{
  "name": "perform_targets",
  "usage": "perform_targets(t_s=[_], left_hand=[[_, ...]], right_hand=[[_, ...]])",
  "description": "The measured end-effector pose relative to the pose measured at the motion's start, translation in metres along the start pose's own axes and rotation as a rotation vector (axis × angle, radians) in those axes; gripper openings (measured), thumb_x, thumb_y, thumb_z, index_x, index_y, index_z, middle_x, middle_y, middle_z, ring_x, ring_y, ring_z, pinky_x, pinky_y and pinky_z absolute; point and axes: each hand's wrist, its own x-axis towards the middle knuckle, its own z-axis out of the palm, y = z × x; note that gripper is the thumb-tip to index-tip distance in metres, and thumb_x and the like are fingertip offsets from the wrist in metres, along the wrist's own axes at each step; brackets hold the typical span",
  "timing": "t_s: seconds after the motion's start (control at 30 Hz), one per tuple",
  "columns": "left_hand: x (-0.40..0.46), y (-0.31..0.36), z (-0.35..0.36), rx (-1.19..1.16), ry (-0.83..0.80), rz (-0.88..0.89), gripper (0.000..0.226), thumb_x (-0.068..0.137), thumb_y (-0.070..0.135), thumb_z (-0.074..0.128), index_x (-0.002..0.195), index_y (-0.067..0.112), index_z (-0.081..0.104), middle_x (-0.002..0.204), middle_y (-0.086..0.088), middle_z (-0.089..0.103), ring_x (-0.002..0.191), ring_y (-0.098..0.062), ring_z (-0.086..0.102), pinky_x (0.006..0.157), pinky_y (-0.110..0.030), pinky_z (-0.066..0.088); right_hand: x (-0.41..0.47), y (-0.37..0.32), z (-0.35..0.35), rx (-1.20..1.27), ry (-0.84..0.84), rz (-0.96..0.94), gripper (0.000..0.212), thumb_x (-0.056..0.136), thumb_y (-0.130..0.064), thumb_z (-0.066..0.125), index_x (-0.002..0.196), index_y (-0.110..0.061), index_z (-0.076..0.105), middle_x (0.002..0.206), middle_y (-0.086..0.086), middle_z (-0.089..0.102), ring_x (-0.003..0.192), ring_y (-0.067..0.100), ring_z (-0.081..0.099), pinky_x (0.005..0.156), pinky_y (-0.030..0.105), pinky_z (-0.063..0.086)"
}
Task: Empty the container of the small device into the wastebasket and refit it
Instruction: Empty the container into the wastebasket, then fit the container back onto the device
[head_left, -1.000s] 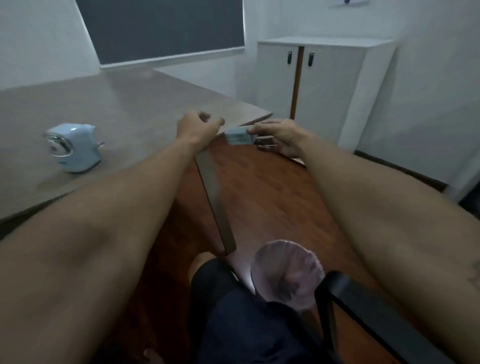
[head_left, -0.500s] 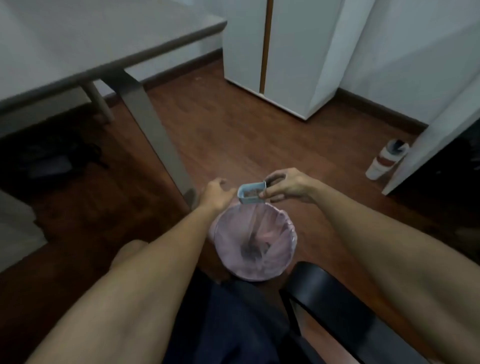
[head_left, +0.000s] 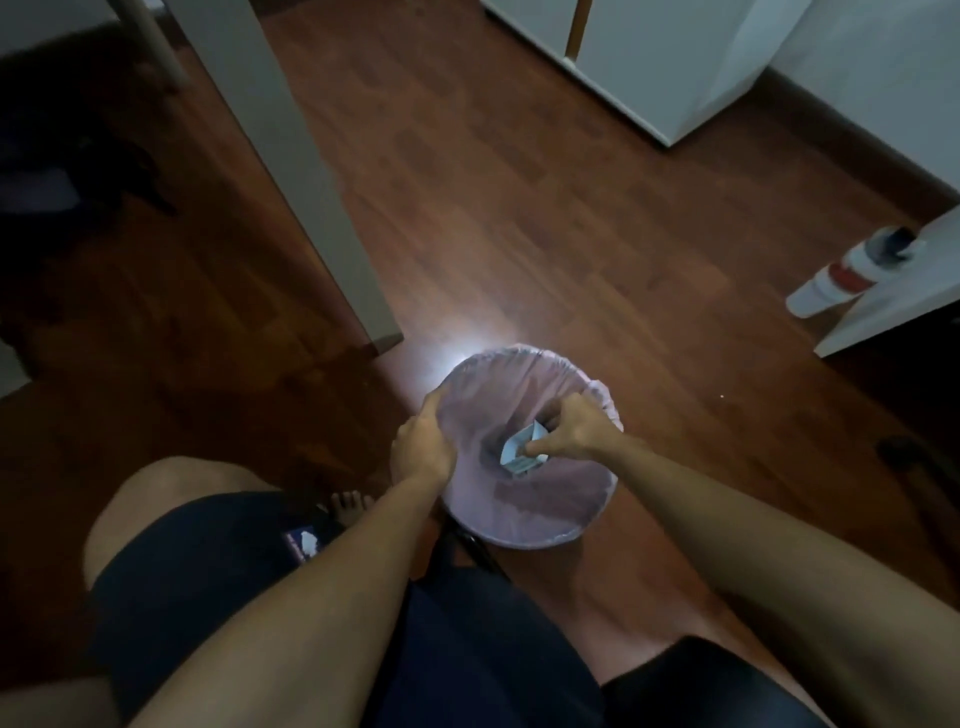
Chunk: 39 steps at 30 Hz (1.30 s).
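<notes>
pale blue plastic container (head_left: 515, 451) is pinched in the right hand (head_left: 574, 431), tipped low inside the round pink-lined wastebasket (head_left: 519, 536); the left hand (head_left: 422, 449) holds the rim just beside it. best to tap it mouth-down over the middle so nothing spills. fingers and dim light hide whether it is empty.

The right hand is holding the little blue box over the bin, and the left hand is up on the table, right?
Not quite. In the head view the left hand is not up there: it holds the rim of the wastebasket. The rest is right: the right hand holds the little blue container over the bin.
</notes>
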Motion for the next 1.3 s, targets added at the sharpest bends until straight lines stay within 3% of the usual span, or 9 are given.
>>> perform_targets(t_s=[0.1, 0.2, 0.33, 0.63, 0.87, 1.0, 1.1, 1.2, 1.3], left_hand=[[0.0, -0.004, 0.001, 0.021, 0.045, 0.036, 0.062, 0.093, 0.014, 0.044, 0.147, 0.043, 0.035, 0.121, -0.02, 0.065, 0.111, -0.041, 0.061, 0.096, -0.044, 0.05], [-0.003, -0.004, 0.0, 0.06, 0.072, 0.059, 0.067, 0.092, 0.005, 0.045, 0.15, 0.038, 0.033, 0.122, -0.021, 0.064, 0.114, -0.04, 0.06, 0.097, -0.044, 0.047], [-0.004, -0.004, -0.001, 0.091, 0.072, 0.065, 0.072, 0.091, 0.001, 0.047, 0.152, 0.035, 0.03, 0.126, -0.019, 0.063, 0.116, -0.038, 0.059, 0.098, -0.043, 0.046], [-0.002, -0.006, -0.002, 0.096, 0.055, 0.053, 0.074, 0.09, -0.001, 0.045, 0.152, 0.037, 0.031, 0.127, -0.02, 0.063, 0.117, -0.039, 0.058, 0.099, -0.042, 0.046], [0.007, -0.005, -0.013, 0.078, 0.011, 0.045, 0.055, 0.092, 0.021, 0.05, 0.145, 0.035, 0.043, 0.125, -0.019, 0.065, 0.115, -0.042, 0.059, 0.097, -0.042, 0.047], [0.005, 0.009, -0.036, 0.111, 0.024, 0.046, 0.046, 0.09, 0.03, 0.055, 0.136, 0.024, 0.054, 0.131, -0.014, 0.064, 0.12, -0.038, 0.057, 0.098, -0.04, 0.047], [-0.004, 0.03, -0.066, 0.095, 0.02, 0.023, 0.049, 0.086, 0.031, 0.058, 0.134, 0.024, 0.058, 0.137, -0.011, 0.06, 0.125, -0.034, 0.055, 0.103, -0.038, 0.045], [-0.017, 0.052, -0.1, 0.066, 0.056, 0.048, 0.046, 0.08, 0.033, 0.058, 0.124, 0.024, 0.066, 0.132, -0.01, 0.064, 0.121, -0.03, 0.059, 0.103, -0.037, 0.048], [-0.038, 0.076, -0.143, 0.09, 0.124, 0.103, 0.043, 0.081, 0.033, 0.06, 0.121, 0.019, 0.068, 0.128, -0.01, 0.065, 0.12, -0.03, 0.059, 0.103, -0.037, 0.047]], right_hand=[[0.01, -0.006, 0.015, -0.125, -0.004, 0.001, 0.035, 0.071, -0.045, 0.077, 0.073, -0.01, 0.069, 0.071, 0.005, 0.068, 0.069, 0.017, 0.06, 0.054, 0.022, 0.038], [0.02, -0.012, 0.029, -0.215, -0.006, 0.022, 0.048, 0.076, -0.055, 0.071, 0.084, -0.008, 0.069, 0.09, 0.012, 0.073, 0.077, 0.022, 0.062, 0.067, 0.031, 0.044], [0.026, -0.021, 0.036, -0.306, 0.035, 0.048, 0.053, 0.08, -0.055, 0.066, 0.098, -0.005, 0.07, 0.101, 0.015, 0.073, 0.095, 0.031, 0.067, 0.069, 0.034, 0.043], [0.025, -0.027, 0.026, -0.32, 0.069, 0.104, 0.048, 0.082, -0.053, 0.065, 0.082, -0.005, 0.062, 0.084, 0.015, 0.066, 0.082, 0.029, 0.064, 0.063, 0.033, 0.039], [0.01, -0.051, 0.003, -0.255, 0.024, 0.105, 0.056, 0.086, -0.055, 0.06, 0.098, 0.0, 0.066, 0.098, 0.017, 0.067, 0.104, 0.033, 0.065, 0.073, 0.032, 0.039], [-0.01, -0.084, -0.021, -0.228, 0.009, 0.082, 0.048, 0.088, -0.052, 0.059, 0.074, -0.007, 0.053, 0.085, 0.01, 0.057, 0.097, 0.031, 0.064, 0.076, 0.034, 0.043], [-0.03, -0.115, -0.046, -0.156, 0.043, 0.043, 0.052, 0.085, -0.054, 0.062, 0.072, -0.004, 0.057, 0.078, 0.013, 0.062, 0.079, 0.032, 0.068, 0.063, 0.033, 0.051], [-0.053, -0.146, -0.075, -0.072, 0.096, 0.017, 0.06, 0.083, -0.059, 0.064, 0.07, 0.0, 0.059, 0.093, 0.024, 0.067, 0.053, 0.026, 0.061, 0.042, 0.026, 0.045], [-0.083, -0.178, -0.104, 0.039, 0.177, -0.027, 0.06, 0.079, -0.058, 0.069, 0.072, 0.001, 0.06, 0.109, 0.028, 0.066, 0.056, 0.029, 0.067, 0.048, 0.031, 0.055]])
